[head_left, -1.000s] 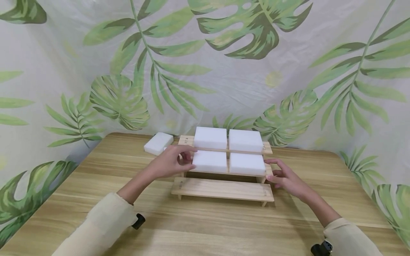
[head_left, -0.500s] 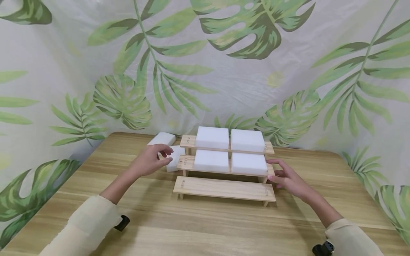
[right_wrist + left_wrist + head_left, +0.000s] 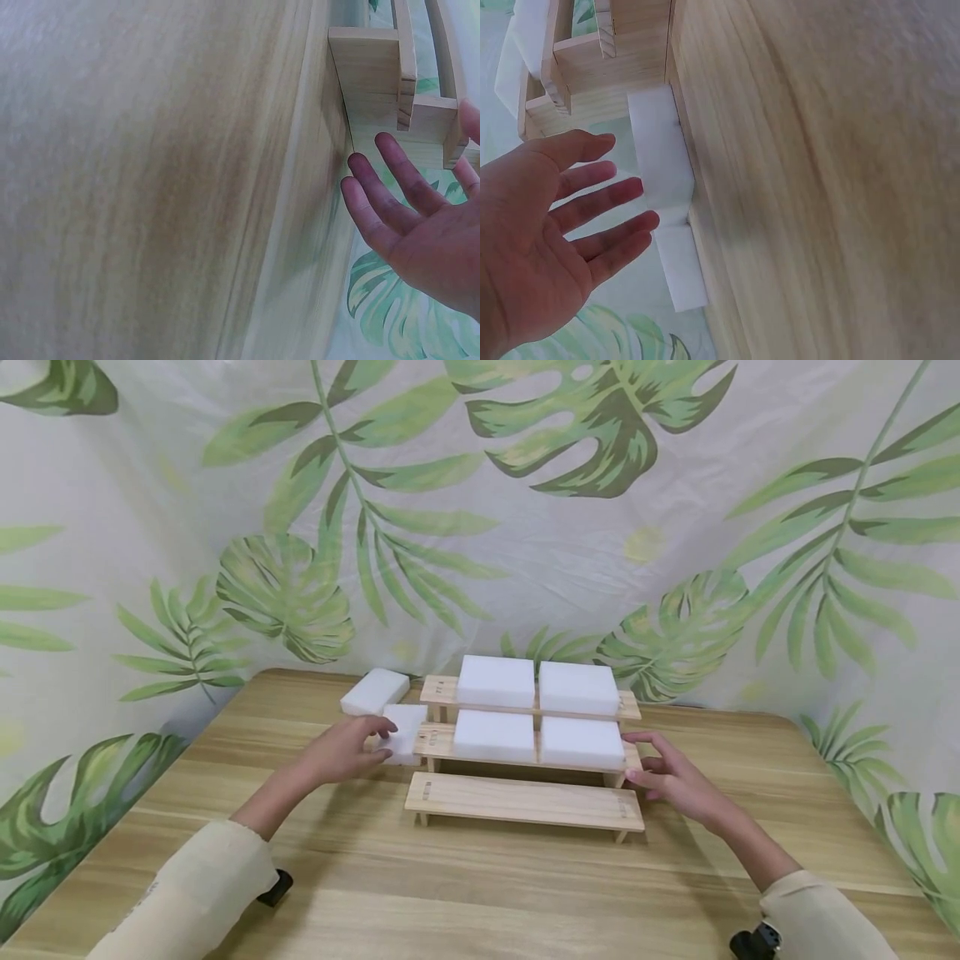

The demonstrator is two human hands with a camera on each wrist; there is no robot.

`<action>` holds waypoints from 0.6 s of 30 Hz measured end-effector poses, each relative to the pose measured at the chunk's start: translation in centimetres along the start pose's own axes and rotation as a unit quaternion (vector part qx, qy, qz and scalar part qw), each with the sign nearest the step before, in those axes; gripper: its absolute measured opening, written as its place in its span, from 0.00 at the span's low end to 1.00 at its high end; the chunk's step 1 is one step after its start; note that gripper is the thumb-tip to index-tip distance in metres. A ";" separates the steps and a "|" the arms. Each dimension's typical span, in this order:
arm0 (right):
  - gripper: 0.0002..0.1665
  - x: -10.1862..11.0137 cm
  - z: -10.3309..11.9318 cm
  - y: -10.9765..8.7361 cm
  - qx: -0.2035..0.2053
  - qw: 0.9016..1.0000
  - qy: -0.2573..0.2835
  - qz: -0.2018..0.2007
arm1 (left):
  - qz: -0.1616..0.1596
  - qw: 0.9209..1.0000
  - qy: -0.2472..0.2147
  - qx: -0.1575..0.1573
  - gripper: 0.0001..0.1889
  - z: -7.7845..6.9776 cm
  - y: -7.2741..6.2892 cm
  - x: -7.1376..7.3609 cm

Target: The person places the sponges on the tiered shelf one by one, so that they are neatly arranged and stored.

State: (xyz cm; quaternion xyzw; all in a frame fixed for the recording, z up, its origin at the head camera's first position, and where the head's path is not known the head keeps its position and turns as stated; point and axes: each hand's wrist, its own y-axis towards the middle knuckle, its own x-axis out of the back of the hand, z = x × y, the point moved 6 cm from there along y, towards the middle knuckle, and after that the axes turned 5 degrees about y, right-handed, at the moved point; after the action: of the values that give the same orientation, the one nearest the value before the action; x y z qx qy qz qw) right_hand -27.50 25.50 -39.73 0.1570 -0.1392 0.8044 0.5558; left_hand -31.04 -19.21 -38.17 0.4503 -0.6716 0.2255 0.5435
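Note:
My left hand is beside a white foam block lying on the table, its thumb and fingertips right at the block's left side. Those fingers are spread and slightly bent in the left wrist view, where the block shows beyond them. The right hand is at the right end of the middle wooden shelf, thumb and index fingertip by its edges, the other fingers extended below. Two foam blocks sit on this shelf, and two more foam blocks on the back shelf.
A low front shelf bears nothing and stands before the others on the wooden table. Another foam block lies at the back left. A leaf-patterned curtain hangs behind the table.
The left hand has left the left block on the middle shelf, moved left, and lowered to the loose foam block beside the shelves. The right hand has stayed in place.

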 end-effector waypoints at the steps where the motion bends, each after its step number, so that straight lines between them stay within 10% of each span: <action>1: 0.36 0.0 0.0 0.0 0.000 1.000 0.000 0.000 | -0.002 1.000 0.005 0.002 0.14 0.0 -0.1 0.1; 18: 0.36 0.0 -0.1 0.0 -0.001 1.000 -0.001 0.002 | -0.011 0.992 0.068 0.107 0.36 2.2 -2.7 0.4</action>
State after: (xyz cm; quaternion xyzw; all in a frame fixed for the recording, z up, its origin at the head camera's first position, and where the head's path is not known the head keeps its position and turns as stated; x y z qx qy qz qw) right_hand -27.48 25.53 -39.77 0.1569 -0.1404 0.8056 0.5539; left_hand -29.93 -22.40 -38.94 0.4968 -0.6000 0.3199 0.5394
